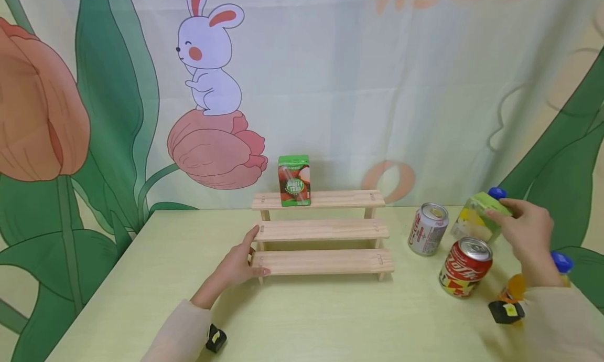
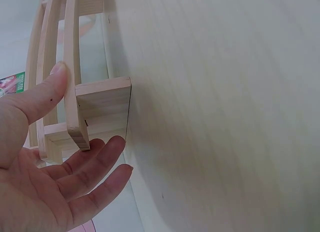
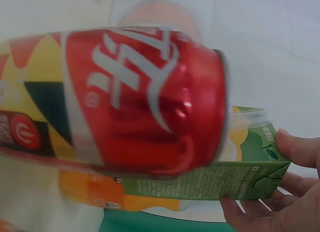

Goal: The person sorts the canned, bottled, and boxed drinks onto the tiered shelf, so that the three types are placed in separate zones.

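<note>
Green carton (image 1: 474, 220), tilted, is pinched in right fingers (image 3: 295, 146); left fingers (image 2: 95, 170), loosely spread, touch the rack (image 1: 321, 230), probably to steady it.

Your left arm (image 1: 207, 294) reaches up from the bottom edge, left of center, with that left hand (image 1: 236, 266) spread, thumb (image 2: 46, 95) well apart from the loosely bent fingers (image 2: 82, 178). Your right arm (image 1: 559, 320) comes in lower right, right hand (image 1: 528, 233) angled up-left, thumb and fingers pinching.
</note>
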The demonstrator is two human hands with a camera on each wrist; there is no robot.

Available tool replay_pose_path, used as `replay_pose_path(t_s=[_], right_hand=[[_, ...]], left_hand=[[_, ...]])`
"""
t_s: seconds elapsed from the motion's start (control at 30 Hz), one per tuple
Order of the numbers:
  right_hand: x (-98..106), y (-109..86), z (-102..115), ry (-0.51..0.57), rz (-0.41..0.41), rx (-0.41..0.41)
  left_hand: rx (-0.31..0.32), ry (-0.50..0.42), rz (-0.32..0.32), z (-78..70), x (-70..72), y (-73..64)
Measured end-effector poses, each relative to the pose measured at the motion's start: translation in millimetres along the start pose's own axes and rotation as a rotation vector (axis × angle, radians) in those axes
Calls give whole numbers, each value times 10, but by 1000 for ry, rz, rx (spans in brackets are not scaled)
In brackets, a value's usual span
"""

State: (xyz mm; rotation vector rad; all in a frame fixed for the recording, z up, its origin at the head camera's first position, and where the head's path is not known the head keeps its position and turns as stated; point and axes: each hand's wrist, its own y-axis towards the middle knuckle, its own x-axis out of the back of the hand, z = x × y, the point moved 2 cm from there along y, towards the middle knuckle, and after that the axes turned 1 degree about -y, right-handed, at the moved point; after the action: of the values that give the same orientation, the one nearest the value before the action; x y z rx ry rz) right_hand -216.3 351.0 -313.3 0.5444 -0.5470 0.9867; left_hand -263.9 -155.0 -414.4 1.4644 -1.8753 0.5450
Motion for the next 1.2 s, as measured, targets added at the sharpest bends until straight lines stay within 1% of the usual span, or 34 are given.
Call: replay_pose_path(t_s=[0.2, 0.43, 0.67, 1.0, 1.13, 1.2], right_hand=[[86, 16, 41, -13, -8, -3], [149, -3, 102, -23, -7, 3], [181, -3, 207, -38, -69, -1], [233, 3, 308, -44, -101, 16], [250, 7, 355, -22, -85, 28], [262, 4, 372, -5, -58, 42]], left_hand=[[-3, -3, 1, 22, -15, 17], [-14, 3, 5, 31, -20, -9], [-8, 2, 10, 31, -18, -9], [-6, 8, 9, 27, -14, 5], [-6, 8, 6, 31, -13, 13], [-10, 12, 4, 31, -13, 16]])
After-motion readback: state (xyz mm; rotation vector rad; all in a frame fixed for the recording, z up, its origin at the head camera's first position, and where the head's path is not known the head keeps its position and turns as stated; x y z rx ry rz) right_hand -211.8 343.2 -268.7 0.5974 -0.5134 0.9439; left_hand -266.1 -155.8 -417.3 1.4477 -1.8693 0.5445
